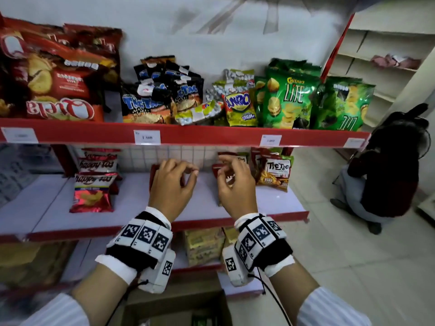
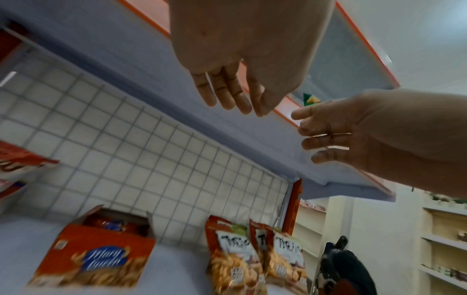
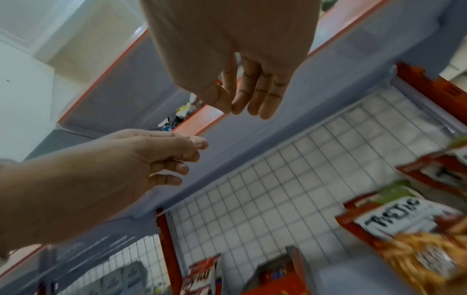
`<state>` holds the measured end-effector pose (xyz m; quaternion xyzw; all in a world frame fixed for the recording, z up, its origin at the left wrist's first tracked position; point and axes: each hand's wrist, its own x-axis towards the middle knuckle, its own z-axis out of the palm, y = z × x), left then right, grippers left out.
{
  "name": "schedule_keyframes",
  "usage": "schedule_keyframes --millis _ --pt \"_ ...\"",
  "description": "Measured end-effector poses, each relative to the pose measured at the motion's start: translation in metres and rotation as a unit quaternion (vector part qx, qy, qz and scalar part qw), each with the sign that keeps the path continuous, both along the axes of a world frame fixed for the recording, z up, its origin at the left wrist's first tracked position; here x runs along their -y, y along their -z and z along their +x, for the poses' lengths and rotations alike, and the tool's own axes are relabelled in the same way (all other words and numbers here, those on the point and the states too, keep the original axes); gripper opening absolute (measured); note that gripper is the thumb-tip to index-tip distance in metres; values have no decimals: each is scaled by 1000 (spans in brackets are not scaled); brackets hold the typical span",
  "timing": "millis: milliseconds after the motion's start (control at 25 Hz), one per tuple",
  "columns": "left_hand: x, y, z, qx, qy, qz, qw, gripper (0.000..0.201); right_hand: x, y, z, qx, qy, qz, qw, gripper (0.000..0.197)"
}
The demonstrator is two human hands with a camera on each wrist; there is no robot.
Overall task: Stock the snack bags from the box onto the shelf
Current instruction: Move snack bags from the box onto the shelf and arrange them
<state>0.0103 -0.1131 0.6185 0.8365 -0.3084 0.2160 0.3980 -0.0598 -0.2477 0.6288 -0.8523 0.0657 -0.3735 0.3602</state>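
Both hands empty over middle shelf [image 1: 207,203]: left hand [image 1: 173,184] and right hand [image 1: 236,184] loosely curled, holding nothing. Tic Tac bags [image 1: 274,171] stood at shelf's right; orange box [image 2: 93,257] on shelf held more packets. Stocking judged partway done.
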Motion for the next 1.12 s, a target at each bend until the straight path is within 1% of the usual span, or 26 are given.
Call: schedule_keyframes --millis 80,200,280,360,440,520,600,680,720,800,920,1000,1120 --pt "-1 32 -6 -47 -15 0 999 11 1 32 -3 -37 -20 26 999 31" --pt "1 82 -17 -148 -26 6 989 10 6 84 -9 -106 -52 64 991 35" --pt "0 119 -23 -216 -25 26 976 15 10 121 -13 -172 -68 62 981 37" --pt "-5 153 -27 -277 -25 40 960 16 13 155 -19 -227 -75 44 970 34" --pt "-11 193 -30 -315 -41 55 947 15 14 192 -24 -281 -93 34 955 32" --pt "-16 235 -28 -345 -62 68 934 16 17 234 -24 -331 -124 21 935 37" --pt "-22 282 -24 -370 -81 72 923 17 18 283 -20 -367 -140 -5 920 38" --pt "-29 323 -21 -386 -101 63 915 17 17 328 -15 -389 -150 -31 909 33" --pt "-31 347 -21 -393 -107 44 912 16 15 354 -14 -397 -166 -44 902 30" --pt "-37 395 -19 -404 -108 12 908 15 10 411 -9 -429 -196 -74 878 31" --pt "-46 476 -21 -415 -110 10 903 21 5 502 -4 -489 -228 -104 835 34" --pt "-51 522 -25 -434 -122 -7 893 16 6 556 -3 -514 -251 -139 808 32" --pt "-60 593 -26 -445 -143 -30 884 14 8 649 1 -574 -261 -187 753 33"
